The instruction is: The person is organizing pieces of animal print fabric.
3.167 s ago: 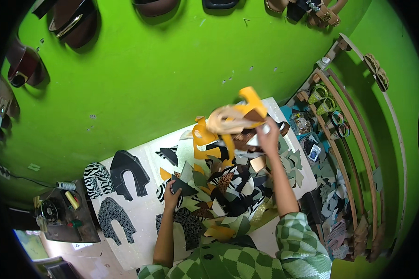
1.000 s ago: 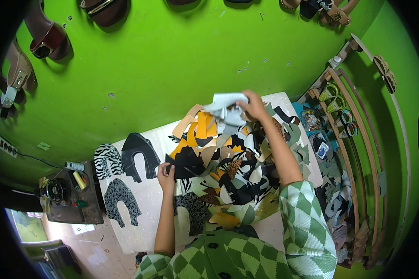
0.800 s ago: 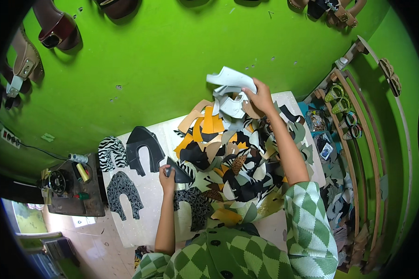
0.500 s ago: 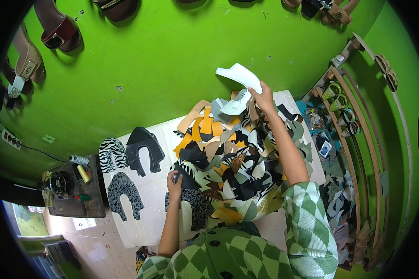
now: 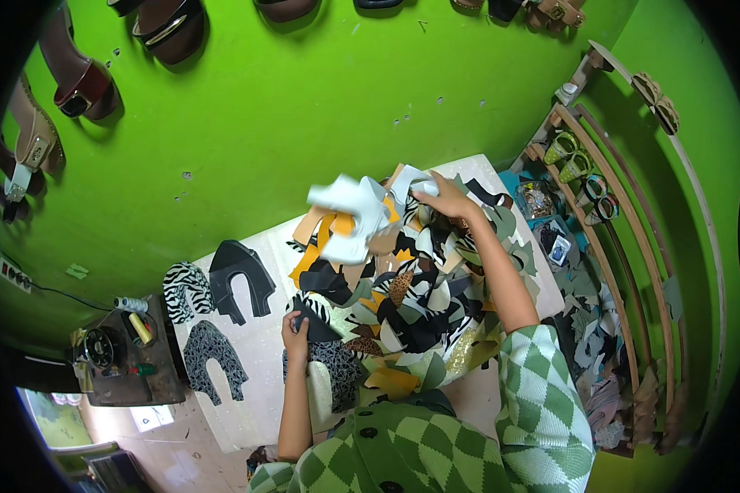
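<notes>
My right hand (image 5: pixel 448 200) reaches to the far side of a heap of cut pieces (image 5: pixel 399 287), fingers closed on the edge of a white piece (image 5: pixel 411 181). Left of it, a white U-shaped piece (image 5: pixel 353 215), smeared by motion, is apart from the hand above the heap. My left hand (image 5: pixel 294 335) is closed at the heap's left edge, beside a black piece (image 5: pixel 319 325). Something small and dark shows at its fingers, too small to name. Just below lies a grey-and-black patterned U-shaped piece (image 5: pixel 341 361).
On the white table (image 5: pixel 263 357) at left lie black (image 5: pixel 242 255), zebra-striped (image 5: pixel 191 275) and grey patterned U-shaped pieces (image 5: pixel 205 349). A side stand (image 5: pixel 131 386) holds thread spools (image 5: pixel 138 327). Sandals (image 5: pixel 168 33) hang on the green wall; a wooden rack (image 5: pixel 600 172) stands right, beside piled scraps (image 5: pixel 584 296).
The white U-shaped piece has left my right hand and moved left and down over the heap. That hand has lowered onto another white piece. My left hand stays by the black piece.
</notes>
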A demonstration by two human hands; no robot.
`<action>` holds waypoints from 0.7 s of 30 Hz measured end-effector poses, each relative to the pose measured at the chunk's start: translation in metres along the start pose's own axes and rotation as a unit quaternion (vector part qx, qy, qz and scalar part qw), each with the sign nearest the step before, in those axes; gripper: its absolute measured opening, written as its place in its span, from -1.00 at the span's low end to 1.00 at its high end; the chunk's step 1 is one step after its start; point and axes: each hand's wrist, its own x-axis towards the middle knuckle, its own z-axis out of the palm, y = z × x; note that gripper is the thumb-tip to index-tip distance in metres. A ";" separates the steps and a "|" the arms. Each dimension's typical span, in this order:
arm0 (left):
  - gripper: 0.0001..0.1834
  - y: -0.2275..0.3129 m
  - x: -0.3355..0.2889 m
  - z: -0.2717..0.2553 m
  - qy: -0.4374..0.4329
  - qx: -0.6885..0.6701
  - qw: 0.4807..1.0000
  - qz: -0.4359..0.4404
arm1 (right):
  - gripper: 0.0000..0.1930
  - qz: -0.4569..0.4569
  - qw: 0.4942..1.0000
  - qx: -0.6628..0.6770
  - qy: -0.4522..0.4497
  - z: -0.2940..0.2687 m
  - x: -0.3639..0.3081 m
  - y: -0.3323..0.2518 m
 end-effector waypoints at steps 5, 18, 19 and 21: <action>-0.74 -0.017 -0.003 -0.022 0.011 0.057 0.998 -0.009 | 0.36 0.278 0.961 0.011 0.003 0.054 -0.062 0.123; -0.75 -0.016 -0.012 0.012 -0.039 0.048 0.998 0.006 | -0.65 0.192 0.935 0.142 0.261 0.094 -0.082 0.045; -0.75 -0.015 -0.011 0.014 -0.050 0.028 0.998 0.006 | -0.64 0.197 0.931 0.157 0.265 0.086 -0.071 0.036; -0.75 -0.012 -0.012 0.012 -0.048 0.041 0.998 0.011 | -0.62 0.183 0.926 0.184 0.276 0.070 -0.051 0.011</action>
